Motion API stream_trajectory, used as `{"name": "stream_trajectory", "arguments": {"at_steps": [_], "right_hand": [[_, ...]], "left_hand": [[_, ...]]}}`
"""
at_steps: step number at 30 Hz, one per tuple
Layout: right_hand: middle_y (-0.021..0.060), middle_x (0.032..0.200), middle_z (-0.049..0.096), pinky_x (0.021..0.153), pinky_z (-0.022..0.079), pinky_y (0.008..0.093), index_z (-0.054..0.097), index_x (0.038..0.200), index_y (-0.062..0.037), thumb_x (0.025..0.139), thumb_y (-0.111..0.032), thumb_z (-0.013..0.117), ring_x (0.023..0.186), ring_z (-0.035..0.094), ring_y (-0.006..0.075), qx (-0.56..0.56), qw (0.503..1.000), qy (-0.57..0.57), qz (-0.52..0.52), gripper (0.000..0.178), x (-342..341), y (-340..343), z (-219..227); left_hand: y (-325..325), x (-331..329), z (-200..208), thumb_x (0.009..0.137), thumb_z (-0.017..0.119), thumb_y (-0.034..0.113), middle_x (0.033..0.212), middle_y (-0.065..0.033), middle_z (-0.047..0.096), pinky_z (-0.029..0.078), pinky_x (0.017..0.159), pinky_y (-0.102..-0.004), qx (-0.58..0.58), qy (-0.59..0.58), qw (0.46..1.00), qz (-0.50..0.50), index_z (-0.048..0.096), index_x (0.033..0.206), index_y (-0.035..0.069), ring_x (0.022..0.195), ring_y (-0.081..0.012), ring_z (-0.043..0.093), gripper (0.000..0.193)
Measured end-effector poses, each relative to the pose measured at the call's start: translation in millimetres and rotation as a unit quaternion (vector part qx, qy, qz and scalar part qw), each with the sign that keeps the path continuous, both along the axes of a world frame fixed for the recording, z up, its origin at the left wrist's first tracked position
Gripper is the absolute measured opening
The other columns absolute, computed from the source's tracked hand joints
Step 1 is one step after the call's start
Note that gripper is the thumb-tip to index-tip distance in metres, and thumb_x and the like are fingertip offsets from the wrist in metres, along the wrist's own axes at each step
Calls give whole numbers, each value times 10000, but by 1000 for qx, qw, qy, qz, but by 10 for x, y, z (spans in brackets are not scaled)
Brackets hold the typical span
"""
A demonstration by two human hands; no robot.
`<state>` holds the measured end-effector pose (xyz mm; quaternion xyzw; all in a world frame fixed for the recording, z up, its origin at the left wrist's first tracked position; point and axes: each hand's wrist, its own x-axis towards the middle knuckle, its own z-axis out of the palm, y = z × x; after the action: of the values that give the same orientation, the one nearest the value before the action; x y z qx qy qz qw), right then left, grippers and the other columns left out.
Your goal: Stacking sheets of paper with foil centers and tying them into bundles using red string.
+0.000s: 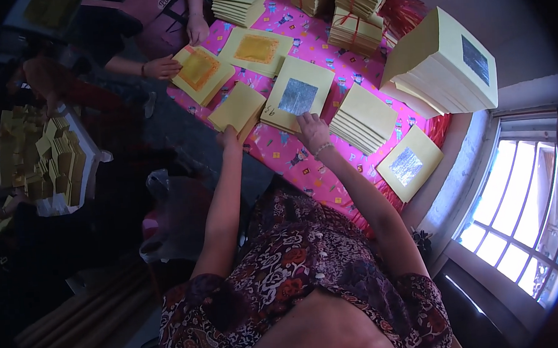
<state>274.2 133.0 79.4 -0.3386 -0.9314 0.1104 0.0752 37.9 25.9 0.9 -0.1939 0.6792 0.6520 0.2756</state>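
My left hand [228, 136] is closed on the near edge of a plain yellow paper stack [240, 107], thumb side toward me. Right of that stack lies a pile of yellow paper sheets with a silver square [297, 94] on top and a handwritten mark at its lower left corner. Fingertips of my right hand [313, 131] rest on the lower right part of the silver square, the fingers somewhat apart; a bracelet circles that wrist. Just right of this hand lies a fanned stack of folded yellow paper [364, 119].
A pink patterned tablecloth [290, 152] covers the table. Another person's hand [163, 68] touches gold-square paper [198, 70] at the left. Tied bundles [354, 31] stand at the back, a tall paper stack [446, 72] at right, near a barred window [510, 190].
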Motion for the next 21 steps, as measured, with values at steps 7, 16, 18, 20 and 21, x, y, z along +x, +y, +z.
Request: {"name": "stream_trajectory", "arguments": {"at_steps": [7,16,18,20,21], "right_hand": [[82,1015,532,800,482,382,514,1104,-84,712,-310,707,968,543,257,-26,998,-60,7,492,-7,82,-4],[91,989,551,803,490,388,548,1074,-82,718,-324,702,946,562,273,-56,997,-41,16,457,-64,74,-8],[93,992,558,804,491,388,555,1072,-82,721,-325,701,950,565,274,-60,997,-42,15,451,-48,96,-41],[94,996,564,804,493,388,561,1071,-82,725,-327,700,953,567,275,-64,997,-43,14,445,-20,129,-68],[93,997,574,801,494,387,571,1061,-85,729,-329,698,953,573,274,-72,997,-37,12,431,3,148,-82]], "left_hand": [[96,232,58,712,589,98,847,-155,604,491,694,-397,-84,168,982,32,537,908,-52,722,-271,592,252],[-108,-168,-377,706,686,247,925,-216,639,496,741,-387,-172,200,961,-89,556,946,-82,849,-320,634,427],[-116,-174,-396,700,697,255,928,-222,642,498,742,-391,-207,230,945,-109,565,934,-94,855,-329,635,441],[-113,-147,-390,701,714,237,940,-203,646,502,719,-373,-172,205,957,-114,565,946,-96,829,-281,637,440],[-105,-113,-377,701,714,237,940,-203,646,502,719,-373,-172,204,957,-116,565,946,-96,829,-281,637,440]]}}
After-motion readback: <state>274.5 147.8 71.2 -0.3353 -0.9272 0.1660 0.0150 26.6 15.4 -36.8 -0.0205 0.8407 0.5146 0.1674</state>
